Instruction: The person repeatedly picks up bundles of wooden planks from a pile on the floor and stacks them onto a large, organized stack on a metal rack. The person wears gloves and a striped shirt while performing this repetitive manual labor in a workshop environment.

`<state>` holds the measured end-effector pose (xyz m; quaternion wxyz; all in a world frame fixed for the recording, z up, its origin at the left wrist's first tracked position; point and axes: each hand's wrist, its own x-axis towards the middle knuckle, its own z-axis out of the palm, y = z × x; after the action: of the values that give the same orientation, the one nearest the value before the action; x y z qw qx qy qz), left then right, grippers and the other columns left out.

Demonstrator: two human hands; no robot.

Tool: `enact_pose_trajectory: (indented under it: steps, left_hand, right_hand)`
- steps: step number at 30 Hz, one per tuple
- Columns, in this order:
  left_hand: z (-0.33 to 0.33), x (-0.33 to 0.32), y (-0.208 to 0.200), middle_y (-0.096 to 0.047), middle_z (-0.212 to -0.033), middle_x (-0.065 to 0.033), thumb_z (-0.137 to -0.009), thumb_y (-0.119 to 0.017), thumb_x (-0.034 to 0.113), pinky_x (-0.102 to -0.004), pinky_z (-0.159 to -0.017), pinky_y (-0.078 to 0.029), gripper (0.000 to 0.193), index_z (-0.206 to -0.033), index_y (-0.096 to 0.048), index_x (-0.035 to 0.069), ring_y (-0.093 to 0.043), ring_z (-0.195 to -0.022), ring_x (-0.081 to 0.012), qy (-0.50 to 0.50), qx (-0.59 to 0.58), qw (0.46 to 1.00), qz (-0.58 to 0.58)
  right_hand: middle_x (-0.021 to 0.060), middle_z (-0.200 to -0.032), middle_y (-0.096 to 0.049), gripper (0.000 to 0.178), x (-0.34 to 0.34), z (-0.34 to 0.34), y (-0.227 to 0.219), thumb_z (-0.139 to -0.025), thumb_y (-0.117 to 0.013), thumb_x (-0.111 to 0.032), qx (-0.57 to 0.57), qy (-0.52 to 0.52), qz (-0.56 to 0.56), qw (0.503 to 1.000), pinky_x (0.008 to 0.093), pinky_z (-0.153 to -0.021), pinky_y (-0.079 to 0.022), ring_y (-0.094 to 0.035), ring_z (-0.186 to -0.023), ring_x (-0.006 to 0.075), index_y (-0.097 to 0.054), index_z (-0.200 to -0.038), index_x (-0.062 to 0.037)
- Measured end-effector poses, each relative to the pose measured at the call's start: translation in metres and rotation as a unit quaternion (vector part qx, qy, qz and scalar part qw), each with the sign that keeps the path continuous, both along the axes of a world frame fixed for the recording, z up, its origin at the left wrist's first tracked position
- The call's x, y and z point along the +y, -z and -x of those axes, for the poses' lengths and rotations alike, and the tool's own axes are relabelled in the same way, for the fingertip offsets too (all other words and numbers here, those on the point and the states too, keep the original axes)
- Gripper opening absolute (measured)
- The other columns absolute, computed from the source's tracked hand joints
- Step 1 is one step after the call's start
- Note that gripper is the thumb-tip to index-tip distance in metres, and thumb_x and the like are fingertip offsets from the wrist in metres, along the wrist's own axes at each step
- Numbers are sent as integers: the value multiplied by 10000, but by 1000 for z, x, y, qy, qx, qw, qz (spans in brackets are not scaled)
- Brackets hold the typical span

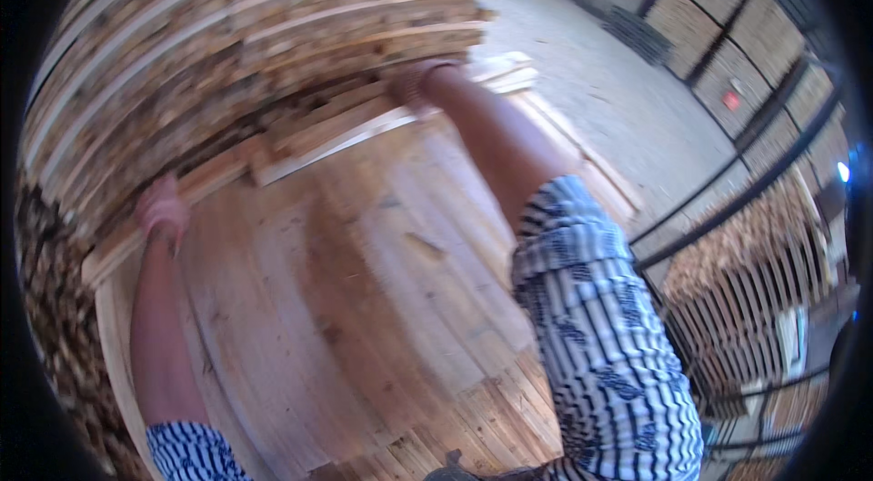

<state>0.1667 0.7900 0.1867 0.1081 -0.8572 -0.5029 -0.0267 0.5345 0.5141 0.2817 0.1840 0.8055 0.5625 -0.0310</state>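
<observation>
A wide layer of light boards [264, 317] lies flat before me, with a darker brown board near its middle. Along its far edge runs a long wooden strip [214, 174]. My left hand [162, 206], in what looks like a pinkish glove, is closed over this strip near its left end. Reaching to the far side, my right hand [416, 88] is at the edge pieces, beside a shorter board [332, 137] that lies at a slant. Motion blur smears its fingers. Pale strip ends [509, 70] stick out past my right hand.
A tall stack of planks [273, 17] rises right behind the far edge. At the left stands more stacked wood [55, 308]. Dark metal rails [755, 181] cross the right side, with slatted wood stacks [746, 281] beyond. Concrete floor [564, 35] shows at the far right.
</observation>
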Motion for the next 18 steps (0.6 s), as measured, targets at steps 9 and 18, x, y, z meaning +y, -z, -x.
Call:
enact_pose_trajectory:
  steps: [9,18]
  left_hand:
    - [-15,-47,-48,-489,-1348,-117,-834,-641,175,-403,-1043,-395,523,-1313,-437,126,-460,-1282,-287,-55,79,995,9]
    - [0,-28,-35,-519,-1333,-100,-810,-625,143,-410,-1007,-410,443,-1234,-497,125,-498,-1233,-297,-46,22,999,1]
  right_hand:
    - [153,-1192,-651,356,-18,5,-1,-931,-437,-180,-6,-1,-61,998,404,-955,-490,-606,-1150,282,-645,-1192,-55]
    - [170,-1346,-516,749,-126,116,-47,-706,-742,-376,10,-146,-155,977,445,-957,-448,-498,-1241,347,-461,-1363,-150]
